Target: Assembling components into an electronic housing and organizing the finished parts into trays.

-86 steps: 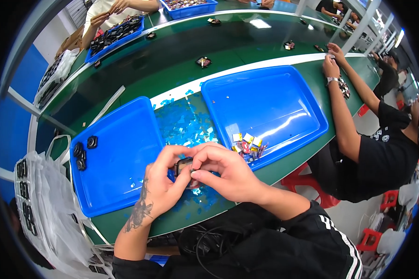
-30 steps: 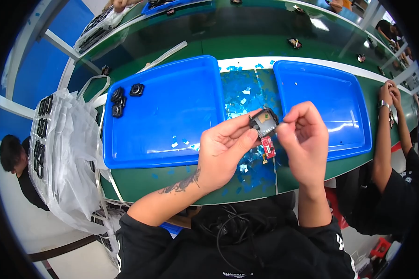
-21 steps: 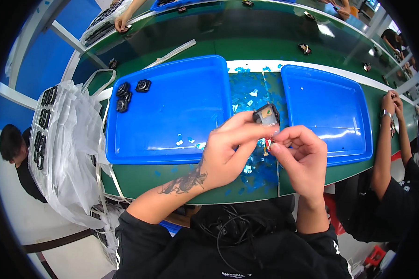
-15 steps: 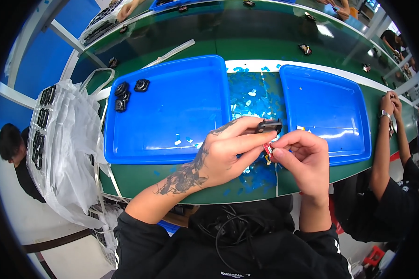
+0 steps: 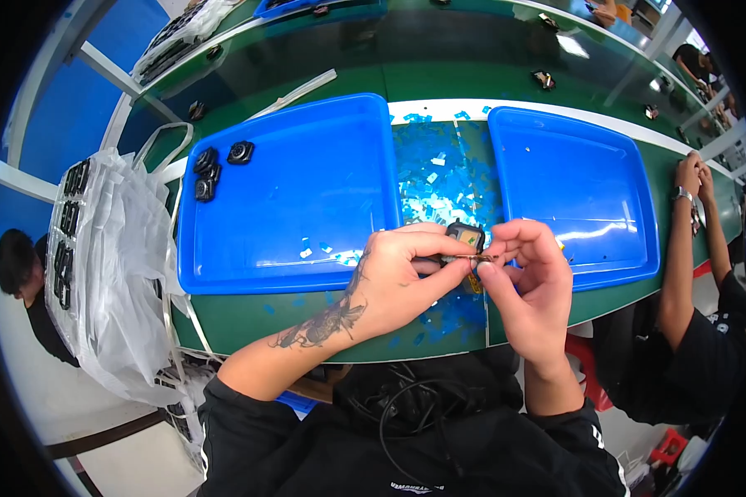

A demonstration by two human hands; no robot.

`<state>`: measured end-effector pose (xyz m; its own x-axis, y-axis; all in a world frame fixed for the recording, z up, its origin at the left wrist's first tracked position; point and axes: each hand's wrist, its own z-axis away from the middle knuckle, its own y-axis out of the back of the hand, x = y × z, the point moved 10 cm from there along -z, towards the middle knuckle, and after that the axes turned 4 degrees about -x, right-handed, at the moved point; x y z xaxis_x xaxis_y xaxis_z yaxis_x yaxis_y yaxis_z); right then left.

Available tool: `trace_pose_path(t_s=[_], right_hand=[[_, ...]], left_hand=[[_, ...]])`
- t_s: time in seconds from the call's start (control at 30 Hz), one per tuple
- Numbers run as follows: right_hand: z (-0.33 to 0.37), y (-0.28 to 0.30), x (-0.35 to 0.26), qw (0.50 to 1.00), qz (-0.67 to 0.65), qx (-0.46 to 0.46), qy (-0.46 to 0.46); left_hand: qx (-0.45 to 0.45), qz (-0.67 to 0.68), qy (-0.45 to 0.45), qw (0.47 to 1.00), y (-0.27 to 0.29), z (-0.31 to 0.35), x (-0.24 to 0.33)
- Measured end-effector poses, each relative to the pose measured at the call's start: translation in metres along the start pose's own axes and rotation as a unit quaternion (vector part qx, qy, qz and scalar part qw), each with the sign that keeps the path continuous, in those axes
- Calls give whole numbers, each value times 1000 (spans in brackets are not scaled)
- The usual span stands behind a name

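Note:
Between the fingers of my left hand (image 5: 410, 269) is a small black square housing (image 5: 466, 232), tilted so that a tan inner face shows. Close below it is a small electronic part with a red wire and a gold strip (image 5: 475, 282). My right hand (image 5: 529, 277) pinches this part's right end between thumb and fingertips, close against the left fingertips. The fingers partly cover both pieces, so whether they are joined cannot be made out. Similar black housings (image 5: 205, 186) lie in the upper left corner of the left blue tray (image 5: 286, 277).
Small blue and white film scraps (image 5: 435, 182) litter the green bench between the left tray and a right blue tray (image 5: 584, 149). White plastic sheeting (image 5: 112, 273) hangs at the left. Beyond runs a green conveyor belt (image 5: 439, 62) carrying small parts. A co-worker's arms (image 5: 680, 265) are at the right.
The black housing has turned from edge-on to show its tan inner face. My right fingers have shifted up beside it, and the small part now lies flatter between both hands.

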<state>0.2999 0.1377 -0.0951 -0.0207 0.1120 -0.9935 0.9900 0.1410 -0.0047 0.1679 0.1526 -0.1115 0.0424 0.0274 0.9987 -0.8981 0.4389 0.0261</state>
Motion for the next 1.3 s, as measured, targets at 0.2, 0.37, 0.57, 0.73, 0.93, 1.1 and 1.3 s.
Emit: trace_pose_path(t_s=[0.2, 0.37, 0.57, 0.73, 0.93, 1.1, 1.3], right_hand=[[1, 3, 5, 994, 21, 78, 70], [5, 4, 7, 987, 1, 124, 102], [7, 3, 9, 985, -8, 137, 106], [3, -1, 13, 985, 6, 147, 85], [-15, -32, -3, 985, 154, 36, 72], [-98, -20, -25, 984, 135, -69, 91], [-275, 30, 46, 955, 275, -13, -114]], left_hand=[[48, 148, -69, 985, -3, 4, -2], [48, 184, -79, 979, -3, 4, -8], [60, 217, -42, 973, -6, 7, -9], [83, 239, -73, 965, -3, 9, -4], [128, 236, -69, 961, 12, 14, -4], [145, -312, -176, 922, 56, 8, 58], [331, -675, 50, 657, 220, 22, 9]])
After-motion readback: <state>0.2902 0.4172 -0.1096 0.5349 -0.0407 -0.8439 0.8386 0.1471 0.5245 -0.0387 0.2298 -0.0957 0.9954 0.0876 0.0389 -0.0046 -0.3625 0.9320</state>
